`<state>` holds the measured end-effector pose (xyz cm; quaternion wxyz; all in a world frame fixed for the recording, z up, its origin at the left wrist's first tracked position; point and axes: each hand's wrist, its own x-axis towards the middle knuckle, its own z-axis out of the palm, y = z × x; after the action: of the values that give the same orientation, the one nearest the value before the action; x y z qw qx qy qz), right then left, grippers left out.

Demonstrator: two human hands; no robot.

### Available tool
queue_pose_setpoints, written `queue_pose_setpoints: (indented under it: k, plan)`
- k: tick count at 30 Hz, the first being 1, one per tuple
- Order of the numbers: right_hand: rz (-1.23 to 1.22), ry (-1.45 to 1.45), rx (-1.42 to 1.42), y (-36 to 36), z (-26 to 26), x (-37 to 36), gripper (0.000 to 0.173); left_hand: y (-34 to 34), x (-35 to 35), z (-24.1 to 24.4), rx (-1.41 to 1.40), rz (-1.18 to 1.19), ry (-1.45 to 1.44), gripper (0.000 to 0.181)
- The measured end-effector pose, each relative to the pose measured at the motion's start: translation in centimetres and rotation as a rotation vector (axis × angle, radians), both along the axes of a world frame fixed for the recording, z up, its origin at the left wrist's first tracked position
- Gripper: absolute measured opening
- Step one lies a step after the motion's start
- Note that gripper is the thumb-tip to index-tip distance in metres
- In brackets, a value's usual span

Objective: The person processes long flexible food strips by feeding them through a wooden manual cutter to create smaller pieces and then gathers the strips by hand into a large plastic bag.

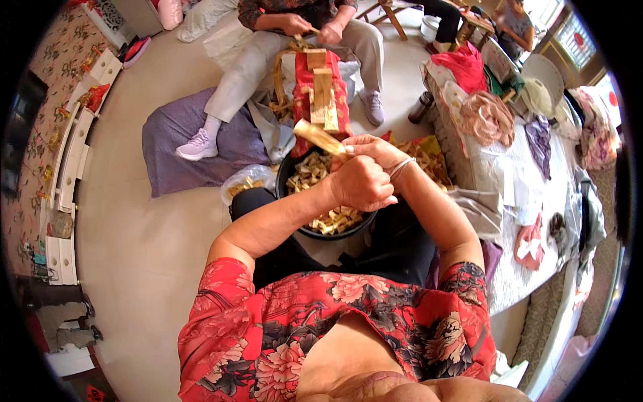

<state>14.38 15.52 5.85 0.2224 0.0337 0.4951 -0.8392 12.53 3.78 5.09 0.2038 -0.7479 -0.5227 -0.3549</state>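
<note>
My right hand [376,153], with a bangle on the wrist, pinches the near end of a flat pale-yellow strip [319,137]. The strip points up and left and is blurred. Curled into a fist, my left hand [362,185] sits just below and against the right one. Its palm is hidden, so whether it grips something does not show. Under both hands is a black tub [279,187] between my knees, holding many cut yellowish pieces [307,173]. Beyond the strip stands a narrow bench draped in red cloth [303,75], bearing upright wooden blocks [322,85].
A clear plastic bag [246,182] of pieces lies left of the tub; more pieces [429,163] heap at right. Opposite sits a person [301,30] handling a strip. A purple-grey cloth [196,145] covers floor at left. A dark bottle [420,107] stands by the cloth-laden bed [507,186].
</note>
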Motion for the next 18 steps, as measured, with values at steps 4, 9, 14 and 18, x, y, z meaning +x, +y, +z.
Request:
queue_pose_setpoints:
  k: [4, 9, 14, 18]
  plan:
    - [-0.104, 0.11, -0.17, 0.5, 2.1, -3.1, 0.013, -0.2, -1.7, 1.3, 0.128, 0.005, -0.145, 0.02]
    - [-0.28, 0.259, -0.275, 1.1, 3.5, -5.2, 0.012, -2.7, -5.0, 0.6, 0.314, 0.391, -0.939, 0.03]
    - [-0.211, 0.157, -0.224, -0.9, 0.5, -6.4, 0.009, -1.8, -9.4, -0.4, 0.262, -0.032, -1.381, 0.056]
    - [-0.145, 0.064, -0.01, -1.9, -2.9, -6.3, 0.018, -2.1, -11.0, -1.8, 0.307, -0.194, -1.747, 0.032]
